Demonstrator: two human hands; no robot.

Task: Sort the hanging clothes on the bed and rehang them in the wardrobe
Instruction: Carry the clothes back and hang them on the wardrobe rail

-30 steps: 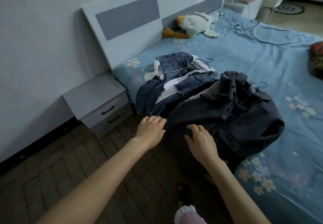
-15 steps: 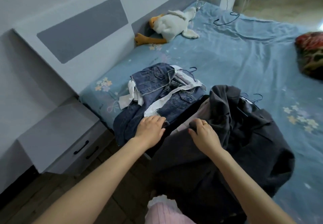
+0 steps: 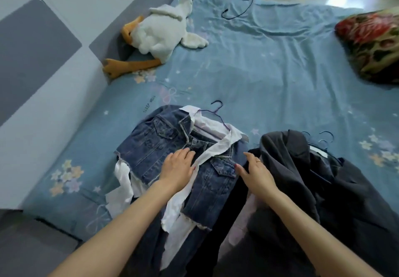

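Here, in the head view, the left hand (image 3: 177, 168) lies flat with straight fingers on the denim jacket (image 3: 164, 147), pressing its front just beside the white strip of the shirt (image 3: 212, 153) layered under it. The right hand (image 3: 254, 172) rests with relaxed fingers at the edge of the dark grey coat (image 3: 323, 179), its thumb reaching toward the denim; it grips nothing that I can make out. Just beyond the left hand's fingertips a purple hanger (image 3: 218, 112) pokes out of the jacket's collar, and beyond the right hand more hanger hooks (image 3: 323, 137) show at the coat's top. Both garments lie heaped on the bed (image 3: 269, 71), partly spilling over its near edge. Well beyond both hands sit a plush goose (image 3: 159, 32) and a loose hanger (image 3: 239, 8). The job looks barely begun: sorting is just starting, nothing is lifted, and no wardrobe is in sight.
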